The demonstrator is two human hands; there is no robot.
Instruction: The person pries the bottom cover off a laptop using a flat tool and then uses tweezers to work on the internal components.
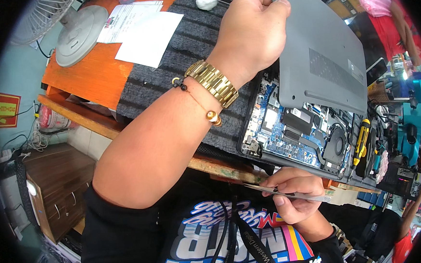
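Note:
My left hand (257,32), with a gold watch on its wrist, is closed on the edge of a grey laptop bottom cover (306,39). The cover is tilted up over the opened laptop (292,136), and its lower part still overlaps the far side. Exposed inside are a blue circuit board, a dark heat pipe and a round fan (336,143). Close to my body, in front of the laptop's near edge, my right hand (294,194) pinches slim metal tweezers (299,196), their pointed end toward the left. The fingertips of my left hand under the cover are hidden.
The laptop lies on a dark ribbed mat (168,76). A yellow-and-black screwdriver (362,141) lies right of it. White papers (149,39) and a grey fan (81,35) are at the left on the orange table (86,76). Other people are at the far right.

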